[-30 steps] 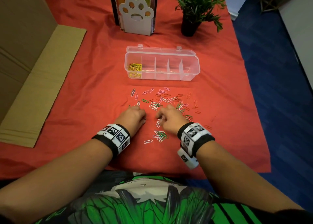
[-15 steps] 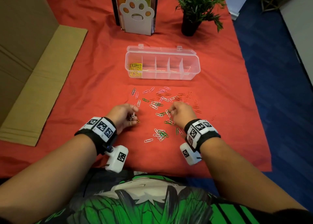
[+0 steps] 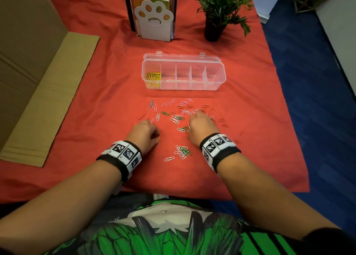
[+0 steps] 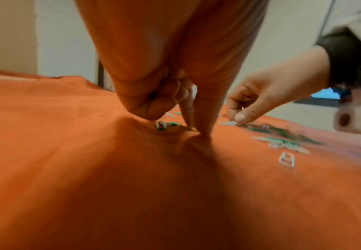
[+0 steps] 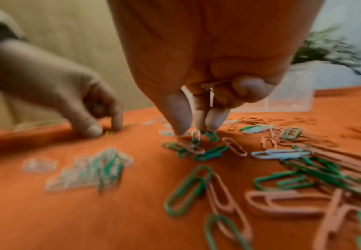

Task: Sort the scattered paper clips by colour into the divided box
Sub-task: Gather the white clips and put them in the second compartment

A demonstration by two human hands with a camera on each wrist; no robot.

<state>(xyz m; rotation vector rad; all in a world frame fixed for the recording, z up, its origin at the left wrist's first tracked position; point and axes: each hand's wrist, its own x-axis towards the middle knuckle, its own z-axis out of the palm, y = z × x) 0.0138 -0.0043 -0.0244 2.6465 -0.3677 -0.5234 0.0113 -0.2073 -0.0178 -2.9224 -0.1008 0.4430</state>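
Since half a second ago both hands have turned knuckles-up again and pushed forward over the red cloth: the left hand, then rolled open toward the camera with the wrist camera hanging below it, now has its fingertips pressed down on the cloth at the near left edge of the scatter, and the right hand has slid further into the thick of the paper clips. In the left wrist view the left thumb and forefinger meet at the cloth over a yellowish clip, with a green clip lying just beyond them; whether the yellowish one is truly pinched or only touched I cannot tell. The right hand's thumb and two fingers close on a white clip standing on end in a small tangle of green and pink ones, while its curled last fingers hold white clips against the palm. A loose bunch of white and green clips lies between the two wrists, nearer the right. Beyond both hands sits the clear divided box, lid open behind it; its compartment furthest to the left-hand side holds yellow clips, and what the other compartments contain cannot be made out.
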